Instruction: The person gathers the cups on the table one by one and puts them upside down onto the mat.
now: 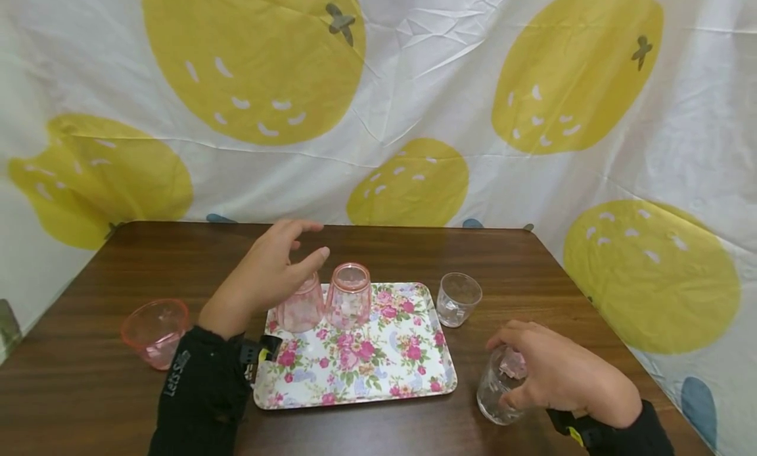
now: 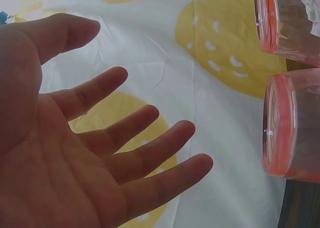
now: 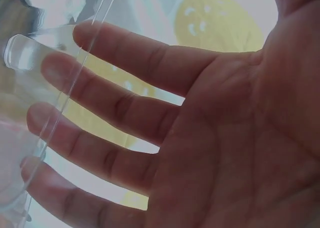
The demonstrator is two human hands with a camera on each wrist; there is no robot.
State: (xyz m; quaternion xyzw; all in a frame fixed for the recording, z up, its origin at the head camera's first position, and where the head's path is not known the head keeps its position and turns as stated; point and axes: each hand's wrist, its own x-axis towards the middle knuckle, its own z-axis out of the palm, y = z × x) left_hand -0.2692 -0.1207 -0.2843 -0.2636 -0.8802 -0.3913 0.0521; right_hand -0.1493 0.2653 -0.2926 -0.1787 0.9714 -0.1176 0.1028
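Observation:
My left hand (image 1: 260, 278) is raised at the back left of the flowered tray (image 1: 384, 370), fingers spread and nothing in them. It partly hides one upturned pink glass (image 1: 301, 308); a second upturned pink glass (image 1: 349, 301) stands beside that one on the tray. In the left wrist view, both pink glasses (image 2: 280, 128) lie beyond the fingertips. My right hand (image 1: 556, 370) holds a clear glass (image 1: 489, 397) at the tray's right, thumb on the near side and fingers round the far side. The right wrist view shows the fingers (image 3: 125, 82) behind the glass's rim.
Another clear glass (image 1: 458, 299) stands upright by the tray's back right corner. A pink bowl-shaped glass (image 1: 156, 331) is on the brown table (image 1: 414, 249), left of the tray, near the left sleeve. A lemon-print cloth (image 1: 414, 94) hangs behind the table.

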